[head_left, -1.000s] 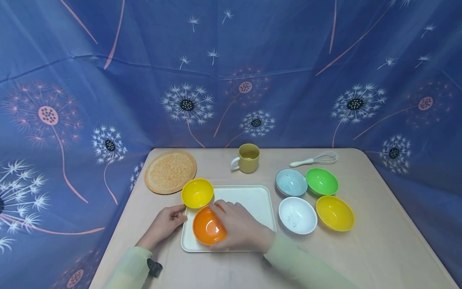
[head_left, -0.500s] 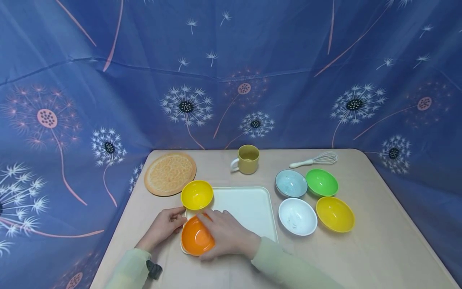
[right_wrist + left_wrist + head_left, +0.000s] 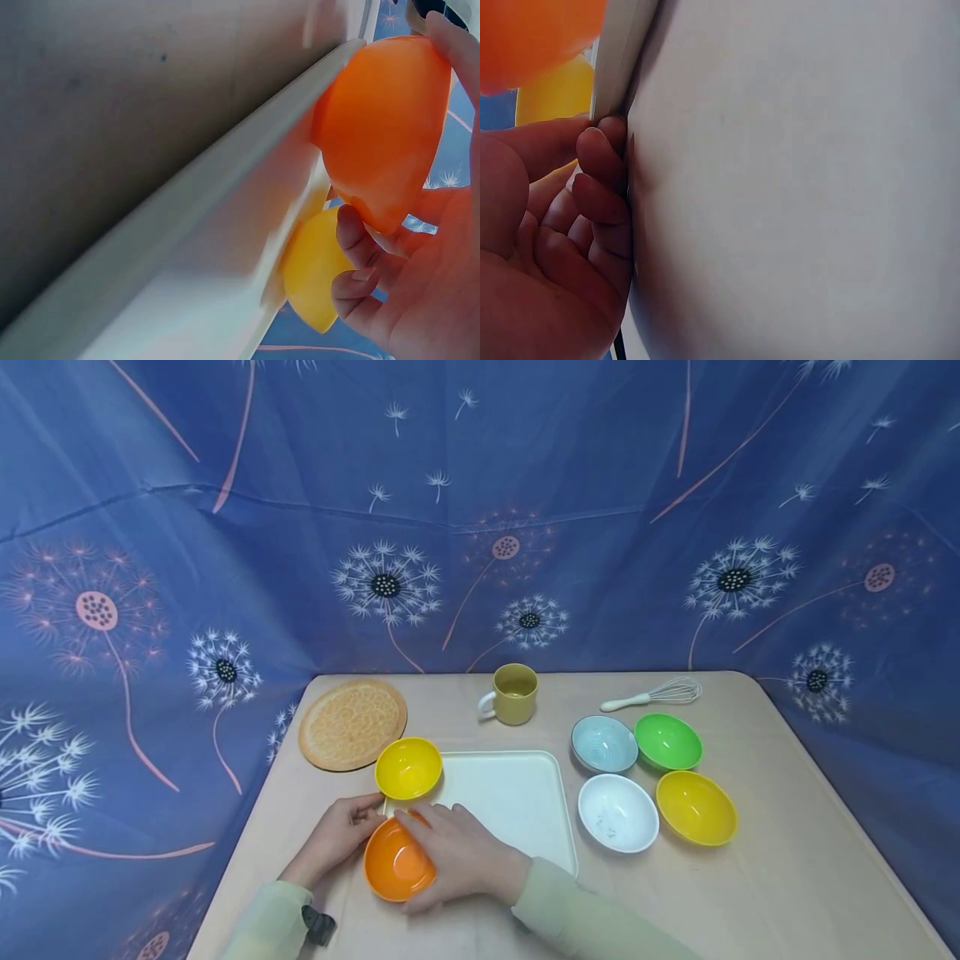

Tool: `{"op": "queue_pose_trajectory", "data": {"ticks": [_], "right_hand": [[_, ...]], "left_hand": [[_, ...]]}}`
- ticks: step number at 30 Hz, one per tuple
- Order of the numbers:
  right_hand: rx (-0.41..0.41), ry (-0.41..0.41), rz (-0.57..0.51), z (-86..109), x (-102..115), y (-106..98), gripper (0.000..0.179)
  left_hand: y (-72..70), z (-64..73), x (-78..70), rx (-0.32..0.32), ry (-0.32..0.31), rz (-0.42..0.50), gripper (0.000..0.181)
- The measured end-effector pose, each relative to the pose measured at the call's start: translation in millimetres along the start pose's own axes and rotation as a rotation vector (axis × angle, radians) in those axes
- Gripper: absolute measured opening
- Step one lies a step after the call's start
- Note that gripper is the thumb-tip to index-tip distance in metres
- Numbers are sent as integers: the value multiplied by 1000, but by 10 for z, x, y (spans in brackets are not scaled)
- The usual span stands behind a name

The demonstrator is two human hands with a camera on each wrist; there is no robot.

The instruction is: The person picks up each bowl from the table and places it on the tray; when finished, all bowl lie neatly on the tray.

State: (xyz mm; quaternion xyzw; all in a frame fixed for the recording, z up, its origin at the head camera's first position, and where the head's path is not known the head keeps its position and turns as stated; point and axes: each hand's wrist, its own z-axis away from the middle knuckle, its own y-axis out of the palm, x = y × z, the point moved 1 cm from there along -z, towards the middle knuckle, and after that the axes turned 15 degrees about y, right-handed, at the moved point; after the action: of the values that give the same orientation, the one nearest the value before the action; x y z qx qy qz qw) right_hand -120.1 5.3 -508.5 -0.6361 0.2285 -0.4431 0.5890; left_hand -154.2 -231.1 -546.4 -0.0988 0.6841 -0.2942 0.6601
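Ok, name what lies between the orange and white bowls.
In the head view: the right hand gripping the orange bowl, then bare tray, then a strip of table.

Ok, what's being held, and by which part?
The right hand holds the orange bowl by its right side; the left hand touches the white tray's left edge, grip unclear.

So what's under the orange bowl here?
In the head view, the white tray runs in beneath the orange bowl, which the right hand holds. The tray's near left corner is hidden there, and whatever else might lie directly under the bowl is covered.
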Motion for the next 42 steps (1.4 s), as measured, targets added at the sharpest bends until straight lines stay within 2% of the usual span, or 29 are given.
{"op": "queue_pose_trajectory", "data": {"ticks": [6, 12, 17, 20, 24, 32, 37, 42], "right_hand": [[15, 11, -9, -1, 2, -7, 121], [2, 24, -65, 44, -53, -57, 126], [-2, 71, -109, 147, -172, -197, 125], [-26, 122, -86, 240, -294, -323, 123], [-91, 187, -50, 417, -544, -512, 125], [-259, 295, -41, 909, -1218, -884, 122], [-296, 446, -35, 1229, -1673, -1030, 121], [-341, 533, -23, 1576, -2103, -1080, 121]], "left_hand": [[4, -5, 16, 0, 2, -7, 48], [-2, -4, 8, -3, -2, -9, 49], [-4, 9, 10, 3, -13, -1, 49], [-6, 20, 9, 9, -18, 8, 50], [-6, 26, 3, 9, -21, 11, 49], [-5, 21, -47, 6, -42, -2, 50], [3, 18, -39, 3, -39, -11, 50], [18, -1, -13, 3, -41, -23, 50]]}}
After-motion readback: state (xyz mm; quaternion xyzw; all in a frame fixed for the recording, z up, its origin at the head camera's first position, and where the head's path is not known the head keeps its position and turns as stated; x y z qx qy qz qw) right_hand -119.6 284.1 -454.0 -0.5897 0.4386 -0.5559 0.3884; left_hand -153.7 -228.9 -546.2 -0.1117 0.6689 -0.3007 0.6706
